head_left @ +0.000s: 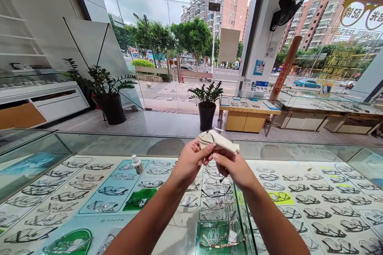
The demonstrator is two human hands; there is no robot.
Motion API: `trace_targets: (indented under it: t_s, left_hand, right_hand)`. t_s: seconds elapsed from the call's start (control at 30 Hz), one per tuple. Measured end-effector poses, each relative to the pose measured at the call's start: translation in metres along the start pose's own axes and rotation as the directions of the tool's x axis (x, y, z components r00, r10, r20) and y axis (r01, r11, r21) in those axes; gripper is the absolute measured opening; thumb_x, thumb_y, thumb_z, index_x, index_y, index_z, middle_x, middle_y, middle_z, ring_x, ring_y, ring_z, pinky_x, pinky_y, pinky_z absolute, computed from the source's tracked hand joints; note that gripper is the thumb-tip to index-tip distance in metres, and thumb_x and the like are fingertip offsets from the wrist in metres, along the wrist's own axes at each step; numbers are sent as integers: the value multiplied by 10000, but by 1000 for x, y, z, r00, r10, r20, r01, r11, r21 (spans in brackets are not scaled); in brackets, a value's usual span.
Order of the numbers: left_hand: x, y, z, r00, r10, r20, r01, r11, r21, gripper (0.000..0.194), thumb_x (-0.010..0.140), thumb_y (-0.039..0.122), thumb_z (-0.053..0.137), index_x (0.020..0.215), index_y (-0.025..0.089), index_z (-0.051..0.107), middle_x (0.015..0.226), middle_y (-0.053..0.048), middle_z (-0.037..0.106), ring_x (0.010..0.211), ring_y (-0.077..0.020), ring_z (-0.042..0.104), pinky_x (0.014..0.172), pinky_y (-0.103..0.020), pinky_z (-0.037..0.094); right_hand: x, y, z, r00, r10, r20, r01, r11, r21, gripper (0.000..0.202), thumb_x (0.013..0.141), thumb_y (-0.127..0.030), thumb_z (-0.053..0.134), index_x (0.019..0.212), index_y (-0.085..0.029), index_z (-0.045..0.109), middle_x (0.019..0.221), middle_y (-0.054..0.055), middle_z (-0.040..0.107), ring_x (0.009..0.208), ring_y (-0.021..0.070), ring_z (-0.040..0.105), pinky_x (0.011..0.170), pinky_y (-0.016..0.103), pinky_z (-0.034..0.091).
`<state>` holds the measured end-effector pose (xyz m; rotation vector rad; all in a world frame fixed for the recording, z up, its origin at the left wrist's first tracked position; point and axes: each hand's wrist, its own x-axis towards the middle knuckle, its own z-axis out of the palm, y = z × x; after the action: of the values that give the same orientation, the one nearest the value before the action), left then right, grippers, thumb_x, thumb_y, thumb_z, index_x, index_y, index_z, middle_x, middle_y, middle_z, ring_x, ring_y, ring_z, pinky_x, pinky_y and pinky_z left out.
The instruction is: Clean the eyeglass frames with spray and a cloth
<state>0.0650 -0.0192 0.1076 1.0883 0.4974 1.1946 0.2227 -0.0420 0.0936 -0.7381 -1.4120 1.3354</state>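
In the middle of the view, both hands meet above a glass display counter. My left hand [191,158] is closed, its thumb pressing on a pair of thin dark-rimmed eyeglasses [213,139] at a rim that lies against a cream cloth [225,142]. My right hand [231,165] pinches close beside it, with the cloth draped over and behind its fingers. One dark temple arm hangs down below the hands. Much of the eyeglasses is hidden by the fingers and the cloth.
Rows of eyeglasses [329,230] lie in the display counter [167,243]. A small white bottle [137,164] stands on its top at left. Beyond are potted plants [207,105], a wooden display table [245,121], a wall fan [290,4] and glass doors.
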Motion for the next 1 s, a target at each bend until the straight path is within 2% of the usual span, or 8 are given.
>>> trace_targets:
  t_s: [0.13, 0.23, 0.4, 0.5, 0.67, 0.77, 0.9, 1.0]
  left_hand:
    - [3, -3, -2, 996, 74, -44, -71, 996, 58, 466, 781, 547, 871, 807, 144, 640, 597, 41, 522, 477, -56, 368, 475, -226, 266]
    - [4, 4, -6, 999, 35, 35, -37, 996, 81, 487, 854, 594, 789, 774, 133, 652, 608, 6, 560, 514, -84, 438, 523, -244, 345]
    - [1, 19, -12, 990, 29, 137, -44, 993, 109, 350, 805, 397, 887, 947, 126, 717, 803, -53, 684, 739, -151, 604, 731, -273, 478]
    - [1, 15, -12, 993, 46, 112, -62, 987, 146, 399, 759, 363, 922, 1013, 139, 711, 794, -29, 669, 671, -125, 563, 664, -253, 442]
    - [1, 5, -12, 993, 109, 44, -116, 967, 228, 411, 876, 538, 785, 912, 137, 701, 660, 3, 592, 567, -114, 482, 580, -255, 382]
    - [1, 12, -15, 993, 98, 73, -113, 963, 246, 431, 915, 557, 734, 911, 126, 727, 712, -31, 634, 657, -146, 535, 653, -272, 430]
    - [1, 19, -18, 985, 45, 166, -82, 973, 217, 392, 850, 432, 842, 1074, 128, 736, 888, -78, 708, 790, -174, 610, 773, -294, 483]
    - [1, 15, -15, 983, 47, 177, -85, 973, 215, 369, 812, 374, 881, 1042, 143, 708, 822, -45, 683, 714, -148, 594, 717, -274, 468]
  right_hand:
    - [-3, 1, 2, 1000, -6, 28, 9, 994, -113, 381, 910, -535, 727, 1009, -171, 780, 700, 15, 639, 539, 98, 365, 493, 261, 315]
    - [-3, 0, -1, 1000, -20, 18, 22, 994, -111, 360, 901, -501, 746, 1054, -179, 792, 796, 45, 711, 576, 108, 391, 530, 272, 343]
    - [-1, -4, -6, 997, -26, -70, 23, 999, -41, 297, 846, -443, 794, 980, -179, 809, 843, 58, 739, 602, 109, 372, 534, 270, 288]
    - [-2, -7, -3, 998, -27, -54, 23, 997, -76, 279, 834, -444, 798, 905, -174, 809, 752, 34, 692, 623, 123, 416, 574, 280, 323]
    - [-5, -10, 3, 999, -50, -9, 48, 991, -125, 276, 852, -446, 787, 907, -176, 806, 863, 52, 748, 811, 193, 589, 747, 321, 439]
    - [-3, -6, -2, 999, -30, -30, 26, 994, -108, 273, 845, -423, 791, 955, -175, 811, 873, 52, 760, 706, 153, 518, 653, 298, 391]
    - [2, -2, -12, 997, -20, -71, 17, 999, -45, 272, 837, -401, 788, 977, -168, 804, 799, 43, 737, 578, 106, 337, 532, 283, 248]
    - [1, -5, -11, 999, -24, -36, 21, 997, -71, 259, 845, -411, 775, 919, -165, 808, 788, 41, 715, 592, 111, 352, 547, 285, 255]
